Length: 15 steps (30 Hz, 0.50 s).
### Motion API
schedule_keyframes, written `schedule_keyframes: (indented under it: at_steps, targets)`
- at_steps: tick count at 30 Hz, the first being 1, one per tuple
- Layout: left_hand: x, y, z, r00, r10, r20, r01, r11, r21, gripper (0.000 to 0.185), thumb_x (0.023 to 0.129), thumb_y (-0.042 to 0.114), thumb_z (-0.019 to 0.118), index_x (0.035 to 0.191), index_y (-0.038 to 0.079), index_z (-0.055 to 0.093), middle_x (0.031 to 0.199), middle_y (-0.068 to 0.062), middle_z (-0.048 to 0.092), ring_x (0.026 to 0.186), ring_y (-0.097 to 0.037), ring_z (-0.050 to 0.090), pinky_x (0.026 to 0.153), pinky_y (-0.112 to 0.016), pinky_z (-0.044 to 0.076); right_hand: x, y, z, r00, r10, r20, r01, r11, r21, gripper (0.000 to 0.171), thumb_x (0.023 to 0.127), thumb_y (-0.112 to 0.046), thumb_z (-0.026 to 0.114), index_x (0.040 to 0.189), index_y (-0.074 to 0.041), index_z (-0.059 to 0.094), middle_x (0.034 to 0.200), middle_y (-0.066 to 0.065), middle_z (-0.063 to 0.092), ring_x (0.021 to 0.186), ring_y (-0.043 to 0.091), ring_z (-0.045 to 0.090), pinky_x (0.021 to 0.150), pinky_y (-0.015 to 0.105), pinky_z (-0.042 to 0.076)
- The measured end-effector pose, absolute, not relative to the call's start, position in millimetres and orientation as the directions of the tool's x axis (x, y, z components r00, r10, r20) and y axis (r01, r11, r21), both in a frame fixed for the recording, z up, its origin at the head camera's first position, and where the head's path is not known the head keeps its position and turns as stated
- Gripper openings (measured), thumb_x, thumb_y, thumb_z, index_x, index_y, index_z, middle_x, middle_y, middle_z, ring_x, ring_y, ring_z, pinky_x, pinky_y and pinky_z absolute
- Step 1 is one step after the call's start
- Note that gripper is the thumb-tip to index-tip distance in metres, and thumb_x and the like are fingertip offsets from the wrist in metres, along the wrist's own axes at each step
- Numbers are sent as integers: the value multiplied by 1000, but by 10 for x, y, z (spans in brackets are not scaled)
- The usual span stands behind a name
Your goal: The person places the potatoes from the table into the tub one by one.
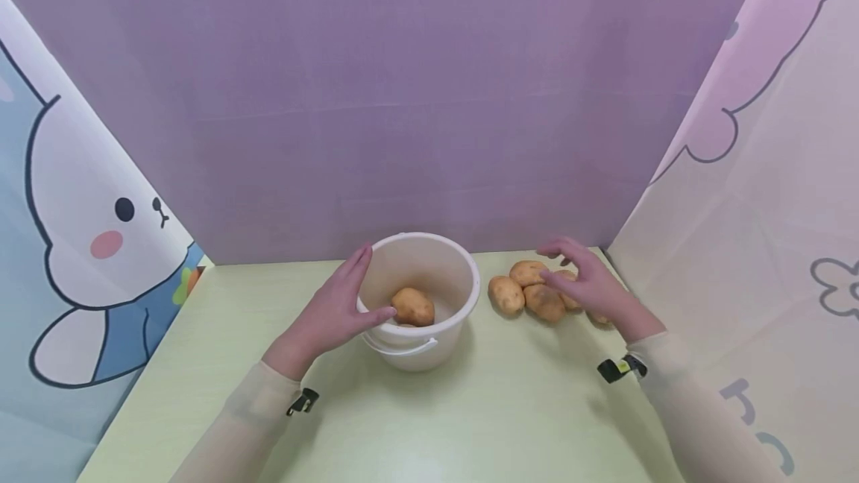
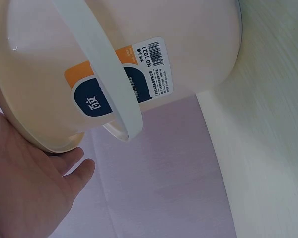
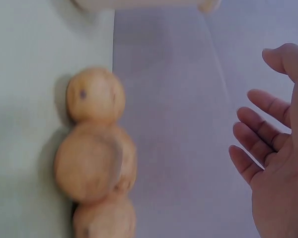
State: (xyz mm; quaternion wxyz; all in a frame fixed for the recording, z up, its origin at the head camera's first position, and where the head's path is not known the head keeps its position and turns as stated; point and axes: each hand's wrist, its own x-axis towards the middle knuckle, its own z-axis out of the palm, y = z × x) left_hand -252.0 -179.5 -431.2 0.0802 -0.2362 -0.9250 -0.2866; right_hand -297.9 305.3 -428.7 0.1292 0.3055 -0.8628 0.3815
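Note:
A white bucket (image 1: 436,355) stands upright on the table, with a potato (image 1: 412,306) inside and a sliver of another below it. My left hand (image 1: 338,305) is at the bucket's left side, its fingers extended along the rim and its thumb reaching to the near edge. From the left wrist, the hand (image 2: 35,183) shows right at the rim, beside the label (image 2: 124,79) and handle (image 2: 107,64). Over a cluster of several potatoes (image 1: 506,296), my right hand (image 1: 590,285) hovers with fingers spread and loosely bent, nothing between them. In the right wrist view it is apart from the potatoes (image 3: 89,161).
The pale green table (image 1: 429,431) runs back to a purple cloth wall (image 1: 429,110). Printed panels rise on both sides, a rabbit panel (image 1: 80,207) at left and a pink-and-white panel (image 1: 772,207) at right, close to the potatoes.

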Motion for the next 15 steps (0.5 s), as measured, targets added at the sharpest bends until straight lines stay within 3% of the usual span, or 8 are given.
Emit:
schedule_keyframes:
  at_steps: [8, 11, 15]
  targets:
    - [-2522, -1793, -4305, -875, 392, 283, 483, 723, 493, 119, 96, 64, 78, 176, 0, 17, 183, -18, 18, 166, -43, 24, 130, -65, 29, -2948, 3480, -4541, -810, -315, 494, -574, 600, -558, 34, 100, -4, 80, 132, -5, 71, 129, 9, 69, 119, 11, 58, 95, 35, 49]
    - [-2516, -1787, -4301, -876, 391, 283, 483, 725, 492, 118, 96, 60, 80, 175, -1, 18, 183, -19, 18, 166, -43, 25, 130, -65, 30, -2936, 3598, -4636, -814, -293, 501, -558, 631, -538, 35, 98, -4, 81, 131, -2, 72, 127, 14, 69, 117, 17, 60, 94, 35, 50]
    - [-2513, -1778, -4297, -876, 392, 281, 482, 725, 491, 118, 96, 62, 79, 175, -1, 18, 183, -19, 18, 166, -42, 25, 130, -64, 29, -2914, 3716, -4736, -823, -269, 501, -535, 665, -521, 39, 95, -5, 84, 131, 0, 71, 127, 20, 68, 118, 31, 59, 93, 47, 49]
